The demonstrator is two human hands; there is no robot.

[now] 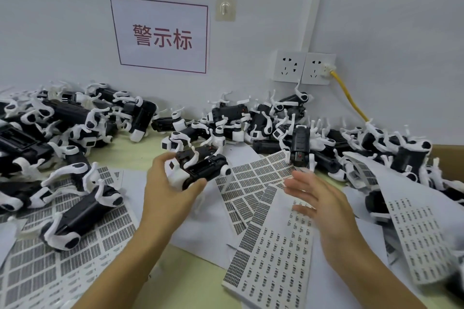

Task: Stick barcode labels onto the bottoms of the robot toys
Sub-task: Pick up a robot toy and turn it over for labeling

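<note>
Pretty cramped tabletop here. Robot toys are heaped along the wall from 9 o'clock round to 3 o'clock, a big pile on the left and another on the right, and the only bare green strip is a gap around 11 o'clock plus a sliver near the bottom edge at 6. Everything else is papered over with barcode label sheets, overlapping and some curling up at the right side.

The left hand has its grip on a robot toy just above centre, thumb curled under the white end at the near side and fingers wrapped over the far side, black underside facing up, white legs sticking out. Forearm comes in from 7 o'clock.

The right hand is at about 4 o'clock from that toy, a bit apart from it, hovering over the sheets with fingers spread and relaxed, holding nothing that I can see. It's motion-blurred. Its forearm enters from 5 o'clock.

On the wall: a sign, a hook, and sockets with a yellow cable.
</note>
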